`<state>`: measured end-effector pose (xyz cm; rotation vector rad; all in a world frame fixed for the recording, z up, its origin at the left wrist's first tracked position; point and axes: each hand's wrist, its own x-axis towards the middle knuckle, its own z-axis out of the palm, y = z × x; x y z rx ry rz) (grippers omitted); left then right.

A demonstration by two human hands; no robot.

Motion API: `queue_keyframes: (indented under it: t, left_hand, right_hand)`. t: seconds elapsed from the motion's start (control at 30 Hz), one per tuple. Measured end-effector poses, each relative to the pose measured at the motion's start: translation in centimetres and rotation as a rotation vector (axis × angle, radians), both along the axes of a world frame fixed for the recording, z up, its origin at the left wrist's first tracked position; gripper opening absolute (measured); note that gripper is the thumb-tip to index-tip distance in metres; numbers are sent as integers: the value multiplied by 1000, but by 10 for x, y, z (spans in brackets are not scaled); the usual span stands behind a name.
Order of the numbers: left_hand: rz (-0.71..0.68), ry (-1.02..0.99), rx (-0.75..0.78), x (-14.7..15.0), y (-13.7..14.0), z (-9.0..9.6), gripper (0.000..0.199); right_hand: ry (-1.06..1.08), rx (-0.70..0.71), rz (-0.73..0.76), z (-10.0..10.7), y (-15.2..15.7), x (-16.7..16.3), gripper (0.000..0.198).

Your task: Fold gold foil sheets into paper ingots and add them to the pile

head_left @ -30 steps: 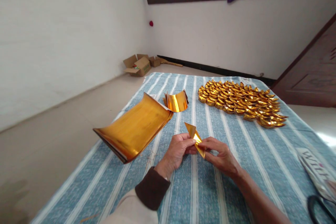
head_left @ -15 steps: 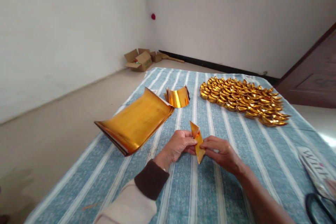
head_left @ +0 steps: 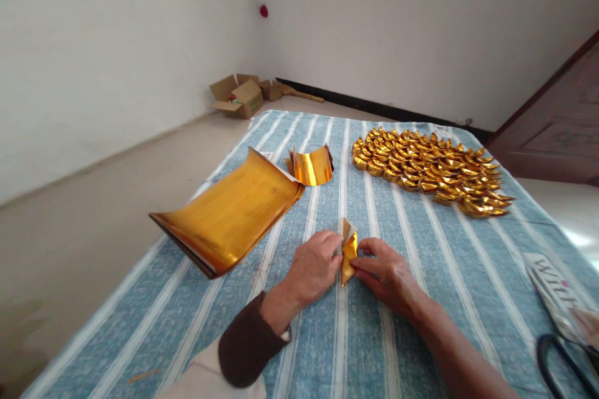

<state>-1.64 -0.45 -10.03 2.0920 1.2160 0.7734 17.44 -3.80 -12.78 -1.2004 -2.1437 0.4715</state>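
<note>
A folded piece of gold foil paper, pointed at both ends, stands between my two hands just above the striped cloth. My left hand is at its left side, fingers bent and closed against the paper. From the right, my right hand pinches it between thumb and fingers. To the left lies a stack of large gold foil sheets with curled edges. Behind it stands a smaller curved bundle of gold foil paper. Many folded gold paper ingots sit in rows at the far right.
Blue striped cloth covers the table. Scissors lie at the right edge beside a printed bag or leaflet. On the floor beyond are an open cardboard box and a reddish-brown panel at right.
The folded paper has turned more upright, and its upper end shows a pale inner side. My left hand has rolled over, its back now facing up. The view has tipped slightly downward.
</note>
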Motion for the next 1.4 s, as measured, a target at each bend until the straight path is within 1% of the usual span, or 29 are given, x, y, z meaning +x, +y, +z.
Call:
queue_keyframes:
  t: [0.07,0.13,0.23,0.33,0.43,0.57,0.63,0.77,0.87,0.93,1.13,1.23,1.4]
  left_hand:
    - [-146,-33,29,-5,0,-1,21]
    - [-223,-60,25,-9,1,-2,19]
    - [-253,-19,35,-10,1,-4,17]
    - [-254,60,73,-9,-1,-6,18]
    - [-267,78,104,-9,-3,-6,20]
    - [-339,97,78,-10,-2,-5,27]
    - [-346,118,79,-10,-2,-6,28]
    - [-344,122,127,-11,-1,-8,30]
    - [-331,140,160,-13,0,-8,29]
    - [-337,140,153,-13,0,-8,28]
    - [-373,167,95,-15,1,-2,30]
    - [-368,181,87,-15,1,-3,32]
    - [-277,149,129,-12,1,-14,16]
  right_hand:
    - [-13,12,8,1,0,0,20]
    - [-26,45,11,2,0,0,21]
    - [-32,83,16,1,-1,0,20]
    - [-29,93,9,-1,-1,1,18]
    - [-29,97,-5,-2,-1,2,17]
    - [-57,116,2,2,-1,1,17]
    - [-86,121,5,5,-2,1,19]
    - [-153,142,25,6,-3,0,22]
    - [-169,158,28,6,-3,1,23]
    - [-164,159,23,5,-3,1,23]
    - [-49,124,-37,-1,-3,0,18]
    - [18,80,-75,-4,-3,-2,16]
    - [68,24,-160,-5,-4,-7,19]
